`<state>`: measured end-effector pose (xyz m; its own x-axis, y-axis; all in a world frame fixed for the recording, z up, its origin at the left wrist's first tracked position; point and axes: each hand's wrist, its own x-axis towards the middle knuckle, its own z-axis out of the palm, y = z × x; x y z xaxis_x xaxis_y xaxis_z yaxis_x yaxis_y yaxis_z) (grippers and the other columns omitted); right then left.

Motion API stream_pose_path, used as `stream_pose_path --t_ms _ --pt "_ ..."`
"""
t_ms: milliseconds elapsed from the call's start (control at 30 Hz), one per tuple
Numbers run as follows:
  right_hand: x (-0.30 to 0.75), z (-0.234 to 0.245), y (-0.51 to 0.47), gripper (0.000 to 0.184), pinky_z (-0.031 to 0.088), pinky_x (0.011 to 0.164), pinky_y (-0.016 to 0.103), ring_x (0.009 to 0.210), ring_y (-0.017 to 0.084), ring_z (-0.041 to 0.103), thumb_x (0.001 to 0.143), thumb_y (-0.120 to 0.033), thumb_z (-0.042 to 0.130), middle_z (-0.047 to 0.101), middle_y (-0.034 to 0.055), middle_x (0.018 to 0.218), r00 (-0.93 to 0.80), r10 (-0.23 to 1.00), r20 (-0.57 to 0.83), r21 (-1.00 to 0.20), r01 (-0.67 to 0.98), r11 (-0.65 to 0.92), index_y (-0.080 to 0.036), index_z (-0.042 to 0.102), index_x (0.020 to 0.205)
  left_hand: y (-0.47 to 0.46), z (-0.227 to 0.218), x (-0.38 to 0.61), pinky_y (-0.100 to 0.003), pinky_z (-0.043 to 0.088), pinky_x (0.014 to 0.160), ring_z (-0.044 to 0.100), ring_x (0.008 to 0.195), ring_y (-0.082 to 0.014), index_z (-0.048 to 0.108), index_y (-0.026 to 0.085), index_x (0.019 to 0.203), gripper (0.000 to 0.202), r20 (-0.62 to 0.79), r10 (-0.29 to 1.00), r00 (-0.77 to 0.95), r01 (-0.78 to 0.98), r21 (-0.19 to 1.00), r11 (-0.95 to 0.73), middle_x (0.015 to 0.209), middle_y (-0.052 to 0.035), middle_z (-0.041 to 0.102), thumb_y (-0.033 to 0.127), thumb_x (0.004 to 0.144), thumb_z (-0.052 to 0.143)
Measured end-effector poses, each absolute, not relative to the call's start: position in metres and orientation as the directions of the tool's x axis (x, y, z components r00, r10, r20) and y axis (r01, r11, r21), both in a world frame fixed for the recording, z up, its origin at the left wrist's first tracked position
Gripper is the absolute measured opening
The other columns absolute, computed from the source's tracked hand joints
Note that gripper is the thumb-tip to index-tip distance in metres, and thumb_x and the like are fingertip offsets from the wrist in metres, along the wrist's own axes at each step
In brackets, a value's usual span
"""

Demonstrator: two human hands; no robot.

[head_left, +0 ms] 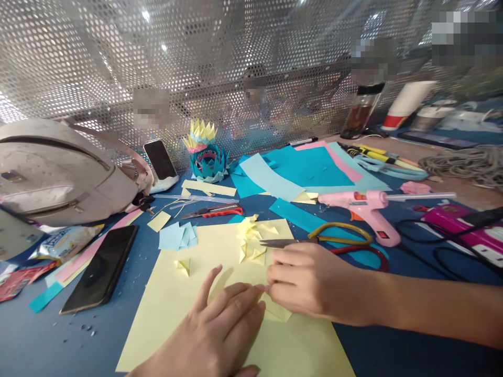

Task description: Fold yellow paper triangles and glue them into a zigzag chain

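Note:
A small folded piece of yellow paper (278, 310) lies on a larger pale yellow sheet (157, 319), partly hidden by my fingers. My left hand (223, 327) holds the piece down with its fingertips, the little finger raised. My right hand (310, 283) is closed, its fingertips pinching at the piece's upper edge and meeting those of the left. Just beyond the hands is a pile of folded yellow paper pieces (251, 238), and a single folded one (183, 267) sits apart to the left. Scissors (343, 234) with yellow and red handles lie behind my right hand.
A pink glue gun (361, 207) lies at right, near a magenta power strip (463, 228). A red utility knife (222, 211), light blue paper squares (177, 235) and a paper flower model (208, 159) are farther back. A phone (100, 269) and a backpack (66, 173) occupy the left.

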<state>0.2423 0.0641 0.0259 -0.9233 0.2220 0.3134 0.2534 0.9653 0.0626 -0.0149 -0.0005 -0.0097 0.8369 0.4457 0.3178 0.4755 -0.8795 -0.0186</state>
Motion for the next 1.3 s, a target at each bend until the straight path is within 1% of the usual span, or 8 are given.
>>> stream_pose_path --t_ms 200,367,567,667,833,967,1100,1300 --pt "0.246 0.044 0.068 0.025 0.03 0.063 0.035 0.076 0.019 0.049 0.097 -0.022 0.058 0.061 0.0017 0.072 -0.97 0.172 0.174 -0.019 0.171 0.985 -0.018 0.064 0.073 0.0 -0.01 -0.016 -0.057 -0.002 0.125 0.05 0.133 -0.0258 0.056 0.01 0.137 0.052 0.29 0.433 0.854 0.456 -0.015 -0.89 0.144 -0.0126 0.058 0.047 0.105 0.038" --pt "0.249 0.053 0.069 0.026 0.032 0.064 0.034 0.077 0.018 0.051 0.096 -0.022 0.06 0.062 0.0025 0.073 -0.965 0.238 0.112 -0.104 0.226 0.968 -0.019 0.064 0.07 0.001 -0.01 -0.017 -0.058 0.001 0.125 0.051 0.133 -0.0259 0.055 0.011 0.139 0.05 0.313 0.444 0.839 0.462 0.019 -0.887 0.146 -0.0134 0.057 0.045 0.105 0.041" --pt "0.245 0.035 0.078 0.033 0.037 0.067 0.03 0.072 0.017 0.049 0.102 -0.024 0.047 0.061 0.0028 0.072 -0.925 0.315 0.214 -0.306 0.243 0.921 -0.018 0.064 0.074 0.001 0.014 -0.014 -0.056 0.012 0.125 0.058 0.126 -0.025 0.057 0.013 0.135 0.044 0.23 0.444 0.866 0.451 0.028 -0.892 0.14 -0.0134 0.062 0.041 0.102 0.05" --pt "0.243 0.026 0.079 0.026 0.039 0.069 0.028 0.074 0.016 0.051 0.101 -0.029 0.051 0.063 0.0016 0.076 -0.903 0.376 0.205 -0.403 0.273 0.874 -0.017 0.065 0.082 0.0 0.021 -0.012 -0.058 0.013 0.125 0.058 0.126 -0.0257 0.053 0.012 0.14 0.046 0.208 0.436 0.876 0.442 0.017 -0.897 0.139 -0.0145 0.063 0.038 0.104 0.046" --pt "0.242 0.019 0.075 0.019 0.038 0.066 0.026 0.073 0.015 0.053 0.093 -0.033 0.064 0.062 0.0001 0.077 -0.891 0.405 0.206 -0.435 0.287 0.854 -0.017 0.064 0.084 -0.001 0.023 -0.01 -0.06 0.016 0.123 0.057 0.126 -0.0268 0.055 0.014 0.138 0.044 0.173 0.442 0.88 0.448 0.004 -0.894 0.135 -0.0141 0.064 0.038 0.103 0.046" --pt "0.241 0.017 0.074 0.015 0.037 0.065 0.027 0.072 0.014 0.053 0.091 -0.03 0.065 0.061 -0.0012 0.075 -0.884 0.421 0.205 -0.457 0.294 0.839 -0.018 0.063 0.082 -0.001 0.018 -0.011 -0.059 0.009 0.124 0.058 0.125 -0.0263 0.057 0.011 0.135 0.042 0.202 0.456 0.867 0.468 -0.015 -0.884 0.131 -0.0136 0.067 0.036 0.103 0.043" --pt "0.24 0.016 0.074 0.011 0.039 0.067 0.027 0.075 0.014 0.054 0.091 -0.028 0.065 0.062 -0.0008 0.078 -0.876 0.422 0.235 -0.486 0.27 0.831 -0.018 0.063 0.085 -0.001 0.006 -0.012 -0.054 -0.005 0.126 0.058 0.125 -0.024 0.054 0.008 0.138 0.043 0.313 0.456 0.833 0.476 0.013 -0.879 0.126 -0.0119 0.069 0.032 0.104 0.041" --pt "0.241 0.011 0.075 0.013 0.04 0.072 0.027 0.081 0.015 0.056 0.095 -0.029 0.065 0.065 0.0008 0.083 -0.871 0.403 0.281 -0.531 0.209 0.821 -0.018 0.066 0.088 -0.002 0.01 -0.013 -0.044 0.001 0.127 0.062 0.117 -0.0207 0.059 0.01 0.131 0.037 0.369 0.528 0.765 0.553 0.047 -0.832 0.12 -0.0073 0.072 0.027 0.099 0.054"
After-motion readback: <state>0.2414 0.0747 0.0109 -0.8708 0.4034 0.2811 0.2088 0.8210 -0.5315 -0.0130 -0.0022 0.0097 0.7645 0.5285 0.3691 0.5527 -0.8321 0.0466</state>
